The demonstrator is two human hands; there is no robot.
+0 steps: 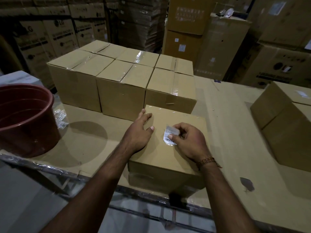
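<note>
While right hand pinches label, box beneath

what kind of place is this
Likely a warehouse packing area: stacks of printed cartons behind, taped boxes on the table, and the right hand pinching a barcode label on a box.

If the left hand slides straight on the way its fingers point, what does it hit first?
Likely the row of sealed boxes just behind the box the left hand rests on, about where the middle and right ones meet. The gap between is hard to judge.
</note>
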